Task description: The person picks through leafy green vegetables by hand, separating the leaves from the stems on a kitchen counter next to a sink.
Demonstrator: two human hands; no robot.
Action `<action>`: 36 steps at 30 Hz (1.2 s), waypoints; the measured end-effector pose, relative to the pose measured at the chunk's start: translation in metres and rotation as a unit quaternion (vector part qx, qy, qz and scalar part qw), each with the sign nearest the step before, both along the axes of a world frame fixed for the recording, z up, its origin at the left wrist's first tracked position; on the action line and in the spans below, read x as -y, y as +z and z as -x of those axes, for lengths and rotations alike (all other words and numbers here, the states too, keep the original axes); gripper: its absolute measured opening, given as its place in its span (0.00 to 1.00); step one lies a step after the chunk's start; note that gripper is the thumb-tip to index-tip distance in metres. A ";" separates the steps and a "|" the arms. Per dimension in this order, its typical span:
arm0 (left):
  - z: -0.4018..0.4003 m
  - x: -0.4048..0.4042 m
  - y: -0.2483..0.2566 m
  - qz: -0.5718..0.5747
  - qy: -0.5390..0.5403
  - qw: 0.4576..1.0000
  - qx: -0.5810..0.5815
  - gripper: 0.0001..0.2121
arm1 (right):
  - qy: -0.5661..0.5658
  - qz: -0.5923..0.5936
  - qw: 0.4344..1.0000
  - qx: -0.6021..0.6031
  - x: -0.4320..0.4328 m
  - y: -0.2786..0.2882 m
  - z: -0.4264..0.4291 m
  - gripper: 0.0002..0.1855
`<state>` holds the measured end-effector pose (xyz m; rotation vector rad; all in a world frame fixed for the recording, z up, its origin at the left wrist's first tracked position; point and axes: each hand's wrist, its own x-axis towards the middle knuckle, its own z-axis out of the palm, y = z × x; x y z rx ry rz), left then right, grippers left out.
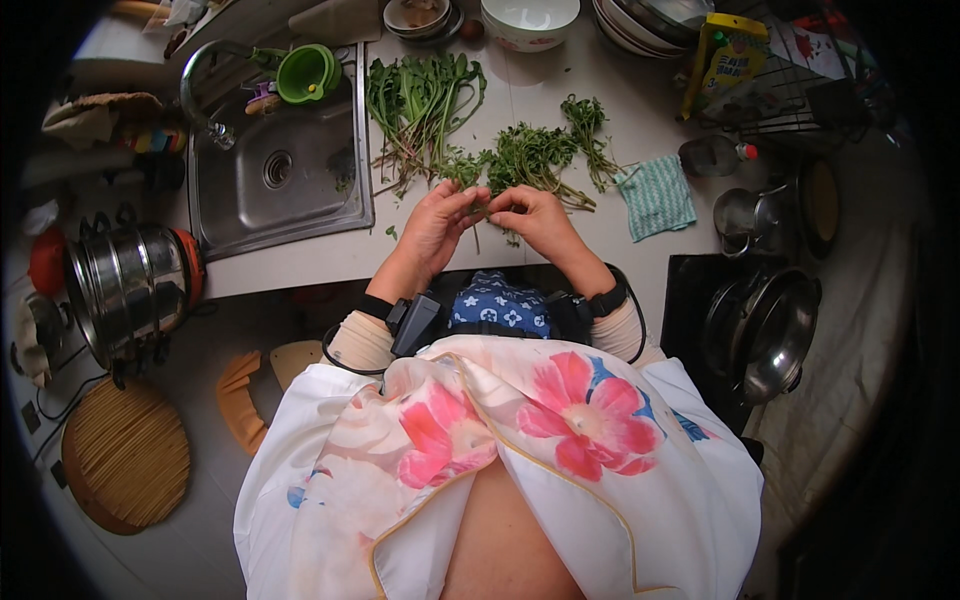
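Close together over the counter's front part are my left hand point(442, 225) and my right hand point(536, 219). A small leafy green sprig point(464, 168) is pinched in my left hand, its stem pointing down. My right thumb and forefinger close on part of the same greens beside it. Behind my left hand lies a bunch of long-stemmed leafy greens point(424, 97). A pile of finer-leaved greens point(529, 154) is just behind my right hand, and a smaller bunch point(589, 131) lies farther right. Loose leaf bits are scattered near the sink's edge.
At left is a stainless steel sink point(262, 187) with a curved faucet point(187, 86) and a green strainer point(308, 73). Bowls point(529, 22) stand at the back. A green striped cloth point(656, 199), a bottle point(709, 156) and a metal pot point(750, 217) are at right.
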<state>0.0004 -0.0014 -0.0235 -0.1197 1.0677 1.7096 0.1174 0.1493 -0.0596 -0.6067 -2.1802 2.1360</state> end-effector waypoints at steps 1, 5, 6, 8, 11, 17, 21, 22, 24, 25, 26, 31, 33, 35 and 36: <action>0.000 0.001 -0.001 0.003 0.003 1.000 0.001 0.08 | 0.002 0.007 1.000 0.004 0.000 0.002 0.000 0.08; 0.002 0.003 -0.004 0.028 0.022 0.999 -0.009 0.06 | -0.020 -0.057 0.998 0.006 -0.009 0.011 -0.005 0.09; 0.003 0.003 -0.004 0.036 0.030 0.999 -0.015 0.06 | -0.045 -0.076 0.996 0.023 -0.014 0.009 -0.008 0.09; 0.005 0.005 -0.004 0.049 0.040 0.998 -0.012 0.07 | -0.096 -0.113 0.987 0.056 -0.027 0.002 -0.016 0.10; 0.007 0.008 -0.007 0.050 0.044 0.998 0.000 0.08 | -0.134 -0.180 0.972 0.071 -0.043 -0.015 -0.026 0.09; 0.004 0.007 -0.005 0.060 0.048 0.997 0.004 0.09 | -0.102 -0.272 0.954 0.075 -0.042 -0.023 -0.027 0.09; 0.005 0.008 -0.006 0.059 0.043 0.997 0.004 0.08 | -0.078 -0.332 0.938 0.063 -0.036 -0.025 -0.025 0.08; 0.004 0.008 -0.006 0.061 0.044 0.997 0.005 0.08 | -0.070 -0.339 0.935 0.072 -0.036 -0.025 -0.025 0.08; 0.004 0.009 -0.006 0.065 0.047 0.997 0.007 0.08 | -0.055 -0.354 0.929 0.089 -0.035 -0.027 -0.027 0.07; 0.004 0.009 -0.007 0.065 0.048 0.997 0.008 0.08 | -0.056 -0.340 0.934 0.092 -0.036 -0.026 -0.027 0.07; 0.004 0.009 -0.007 0.065 0.049 0.997 0.010 0.08 | -0.056 -0.326 0.939 0.096 -0.037 -0.024 -0.027 0.07; 0.003 0.007 -0.004 0.069 0.052 0.996 0.017 0.08 | -0.078 -0.165 0.981 0.066 -0.042 -0.027 -0.026 0.08; 0.003 0.007 -0.005 0.069 0.050 0.996 0.020 0.08 | -0.091 -0.008 0.994 0.056 -0.044 -0.027 -0.022 0.08; 0.003 0.006 -0.005 0.071 0.052 0.996 0.021 0.08 | -0.110 0.077 0.988 0.079 -0.045 -0.017 -0.020 0.07; 0.003 0.006 -0.005 0.072 0.052 0.996 0.021 0.08 | -0.120 0.119 0.981 0.090 -0.045 -0.008 -0.018 0.06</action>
